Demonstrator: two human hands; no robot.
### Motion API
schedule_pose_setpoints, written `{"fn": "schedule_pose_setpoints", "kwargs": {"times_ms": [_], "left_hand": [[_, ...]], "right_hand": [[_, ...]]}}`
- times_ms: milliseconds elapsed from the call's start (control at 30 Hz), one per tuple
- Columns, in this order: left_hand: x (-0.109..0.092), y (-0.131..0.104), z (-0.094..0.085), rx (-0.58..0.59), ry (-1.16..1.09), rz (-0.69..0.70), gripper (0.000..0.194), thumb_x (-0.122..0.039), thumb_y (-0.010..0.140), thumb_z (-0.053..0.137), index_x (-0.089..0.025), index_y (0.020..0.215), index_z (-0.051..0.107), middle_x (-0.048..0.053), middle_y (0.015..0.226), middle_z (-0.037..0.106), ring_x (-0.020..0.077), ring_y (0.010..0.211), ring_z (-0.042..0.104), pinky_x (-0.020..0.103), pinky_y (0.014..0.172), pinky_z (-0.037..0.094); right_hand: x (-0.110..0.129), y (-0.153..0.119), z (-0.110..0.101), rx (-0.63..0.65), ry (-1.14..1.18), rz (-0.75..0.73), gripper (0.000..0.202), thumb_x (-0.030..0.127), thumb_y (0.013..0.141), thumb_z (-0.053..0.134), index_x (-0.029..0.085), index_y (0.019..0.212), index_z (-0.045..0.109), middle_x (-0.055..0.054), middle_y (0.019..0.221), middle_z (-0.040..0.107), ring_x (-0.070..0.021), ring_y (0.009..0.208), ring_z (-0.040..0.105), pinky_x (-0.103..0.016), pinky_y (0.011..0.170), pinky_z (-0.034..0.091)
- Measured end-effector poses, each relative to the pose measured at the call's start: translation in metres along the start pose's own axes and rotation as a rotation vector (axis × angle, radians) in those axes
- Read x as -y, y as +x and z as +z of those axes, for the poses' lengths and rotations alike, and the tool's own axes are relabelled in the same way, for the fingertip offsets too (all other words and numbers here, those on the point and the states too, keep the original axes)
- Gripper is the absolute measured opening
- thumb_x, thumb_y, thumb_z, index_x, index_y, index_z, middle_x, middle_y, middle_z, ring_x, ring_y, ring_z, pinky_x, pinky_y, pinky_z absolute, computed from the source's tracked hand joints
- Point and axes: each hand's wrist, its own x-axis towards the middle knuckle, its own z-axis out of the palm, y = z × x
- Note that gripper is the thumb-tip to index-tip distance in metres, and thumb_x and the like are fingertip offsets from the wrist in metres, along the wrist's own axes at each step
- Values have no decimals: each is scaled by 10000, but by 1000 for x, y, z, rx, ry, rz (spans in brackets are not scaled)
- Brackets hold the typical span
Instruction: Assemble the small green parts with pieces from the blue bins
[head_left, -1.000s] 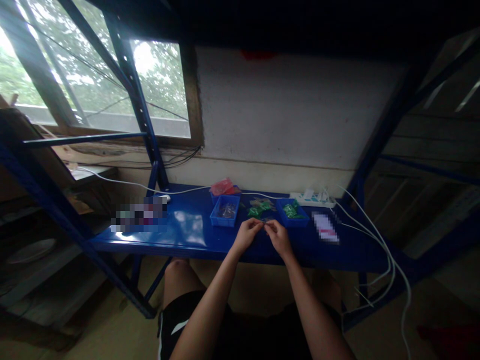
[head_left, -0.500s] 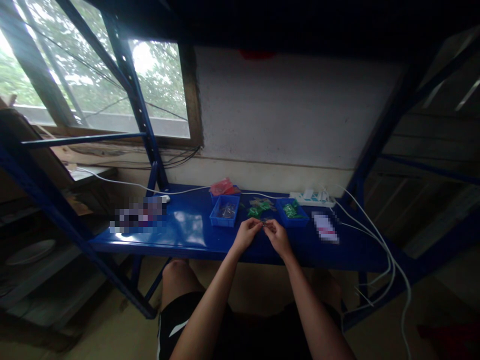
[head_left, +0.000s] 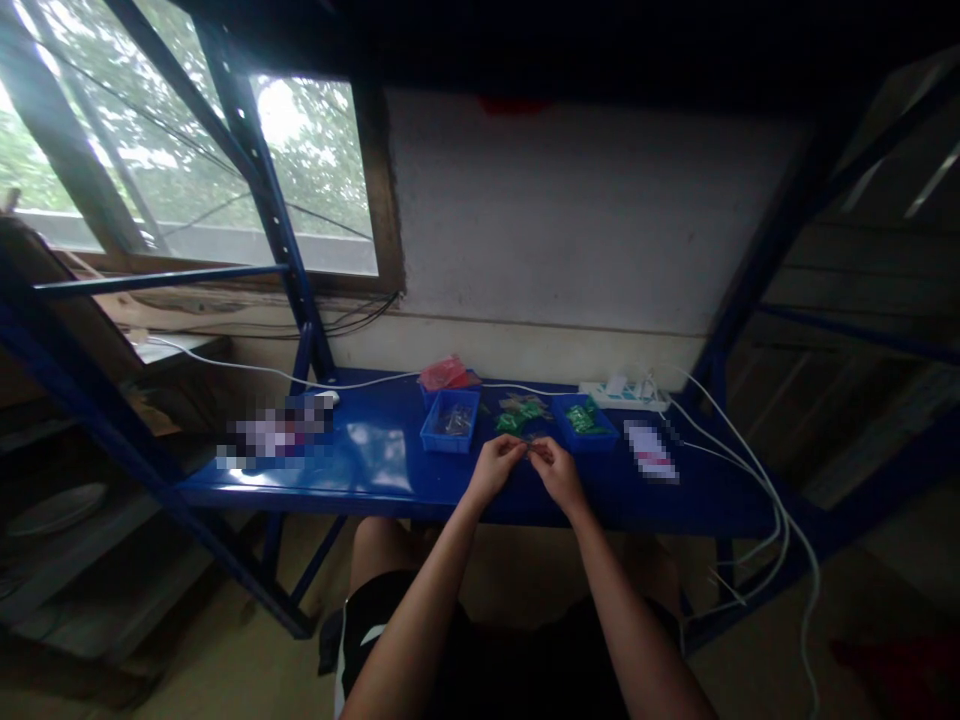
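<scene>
My left hand (head_left: 499, 464) and my right hand (head_left: 553, 468) meet fingertip to fingertip above the blue table (head_left: 360, 490). Both are closed in a pinch around something small, mostly hidden by the fingers and too small to name. Just beyond them lies a loose pile of small green packets (head_left: 517, 415). A blue bin (head_left: 427, 440) with small metallic-looking pieces (head_left: 454, 420) stands to the left of my left hand. Past my right hand, another blue bin (head_left: 609, 437) holds more green packets (head_left: 581, 419).
Behind the left bin, pink plastic bags (head_left: 448, 374) lie on another blue bin. A white power strip (head_left: 626, 396) sits along the wall, its white cables (head_left: 784, 510) hanging off the right side. A blurred flat item (head_left: 649, 450) lies at right. Blue rack posts (head_left: 281, 230) frame the table.
My hands stay almost in place, still pinched together. My left knee has moved inward, to the right. The view has shifted very slightly.
</scene>
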Motion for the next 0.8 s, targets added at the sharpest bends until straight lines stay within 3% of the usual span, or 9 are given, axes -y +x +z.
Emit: {"fn": "schedule_pose_setpoints", "kwargs": {"times_ms": [800], "left_hand": [[3, 1, 0, 12, -16, 22, 226, -358, 694, 637, -134, 722, 637, -3, 620, 608, 125, 588, 512, 237, 592, 375]], "right_hand": [[4, -1, 1, -1, -5, -6, 141, 330, 735, 556, 209, 805, 577, -38, 777, 685, -206, 727, 655, -312, 678, 504]]}}
